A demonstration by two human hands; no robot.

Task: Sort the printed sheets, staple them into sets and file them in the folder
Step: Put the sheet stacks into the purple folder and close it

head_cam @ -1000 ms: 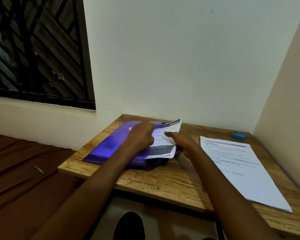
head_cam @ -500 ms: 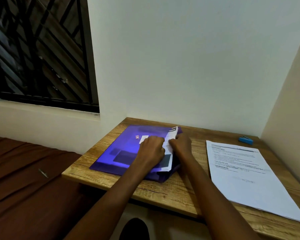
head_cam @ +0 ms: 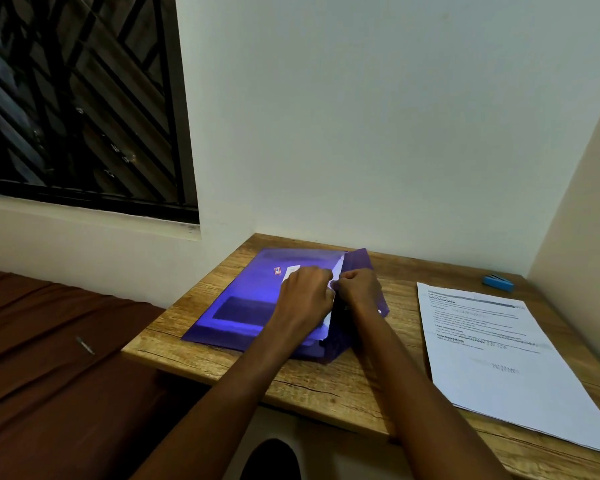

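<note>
The left hand's (head_cam: 305, 296) fingers (head_cam: 321, 277) and the right hand's (head_cam: 357, 285) curl to pinch the white sheets' (head_cam: 336, 270) edge, which shows at the purple folder's (head_cam: 253, 299) opening near the table's (head_cam: 326, 382) back-left corner. The paper looks thin and floppy (likely to buckle); it is best held near the entering edge. More sheets (head_cam: 499, 358) lie along the right edge, a blue stapler (head_cam: 497, 282) behind them.

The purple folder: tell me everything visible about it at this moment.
The purple folder looks like translucent plastic and lies flat on the wooden desk, left of centre. A small label shows through its cover. Its right flap stands lifted, with white sheets showing at the opening. The left hand rests on the cover; the right hand grips at the opening.
</note>
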